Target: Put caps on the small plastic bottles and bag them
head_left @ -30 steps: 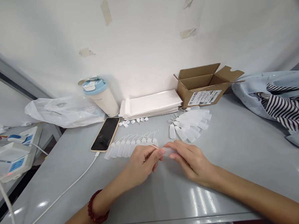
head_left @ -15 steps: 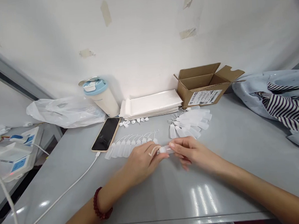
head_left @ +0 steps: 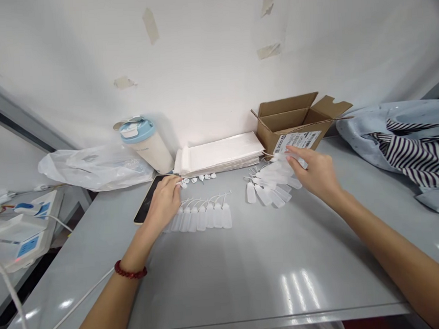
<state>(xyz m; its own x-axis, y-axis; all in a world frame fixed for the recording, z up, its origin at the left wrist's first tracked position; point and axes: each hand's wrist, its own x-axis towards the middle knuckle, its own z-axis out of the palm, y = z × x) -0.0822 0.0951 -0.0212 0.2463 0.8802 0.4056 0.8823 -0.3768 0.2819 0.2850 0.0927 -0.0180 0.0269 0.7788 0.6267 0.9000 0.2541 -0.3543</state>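
Plastic vials, cardboard box, phone, tumbler

Nothing legible on the table
A white shipping label on the cardboard box at the far edge bore a barcode and print too small to read.

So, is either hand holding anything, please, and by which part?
Left hand holds nothing, fingertips at the small caps; right hand touches the bottle pile, grip cannot be told.

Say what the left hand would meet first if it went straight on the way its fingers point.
Probably the row of small white caps, just ahead of the left hand. The stack of white sheets lies behind them, though depth is hard to judge.
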